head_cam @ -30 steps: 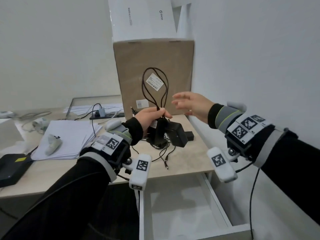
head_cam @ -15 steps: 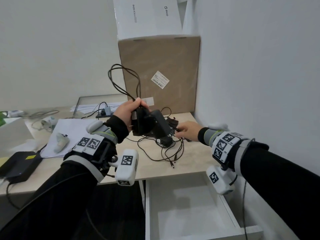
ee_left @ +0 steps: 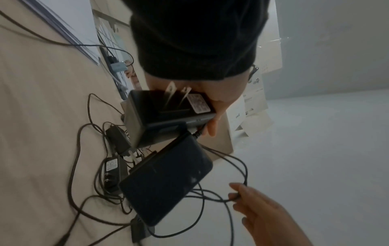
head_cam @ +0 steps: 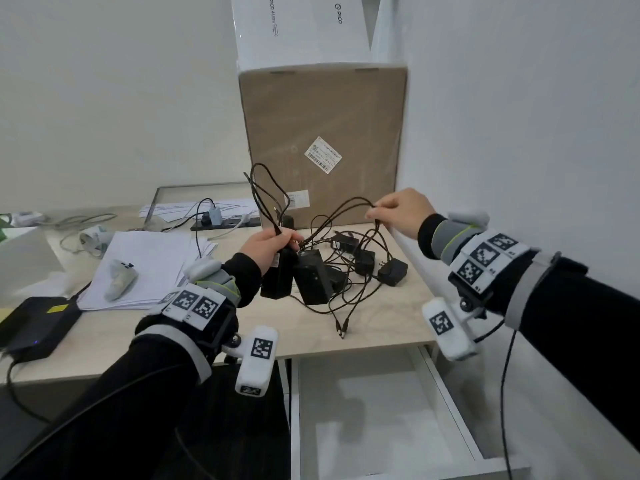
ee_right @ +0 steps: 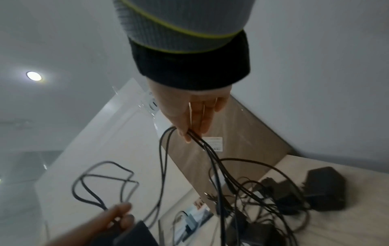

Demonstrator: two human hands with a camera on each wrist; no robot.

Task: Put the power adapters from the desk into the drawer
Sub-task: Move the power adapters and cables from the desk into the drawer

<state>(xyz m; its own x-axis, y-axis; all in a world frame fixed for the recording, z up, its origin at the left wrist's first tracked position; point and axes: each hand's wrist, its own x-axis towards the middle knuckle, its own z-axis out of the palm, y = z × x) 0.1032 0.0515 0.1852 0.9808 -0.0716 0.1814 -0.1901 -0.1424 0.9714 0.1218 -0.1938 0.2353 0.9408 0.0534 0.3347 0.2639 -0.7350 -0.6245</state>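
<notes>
My left hand (head_cam: pixel 277 241) grips a black power adapter (head_cam: pixel 277 277) and a loop of its cable just above the desk (head_cam: pixel 381 317). A second, bigger adapter (head_cam: pixel 311 280) hangs tangled against it. The left wrist view shows the held adapter (ee_left: pixel 168 113) prongs up and the bigger adapter (ee_left: pixel 166 183) below it. My right hand (head_cam: pixel 375 212) pinches several black cables (head_cam: pixel 343 213) and holds them raised near the wall. Small adapters (head_cam: pixel 393 271) lie in the cable tangle on the desk. The drawer (head_cam: pixel 446 400) stands open under the desk edge.
A tall cardboard box (head_cam: pixel 322 116) with a white box (head_cam: pixel 301 26) on top stands behind the tangle. The white wall (head_cam: pixel 519 133) closes the right side. A paper stack (head_cam: pixel 149 265), a black device (head_cam: pixel 31 323) and a power strip (head_cam: pixel 225 223) lie to the left.
My right hand went down to the tangle, pinched cables and lifted them up to the right. My left hand kept its adapters and sank a little toward the desk.
</notes>
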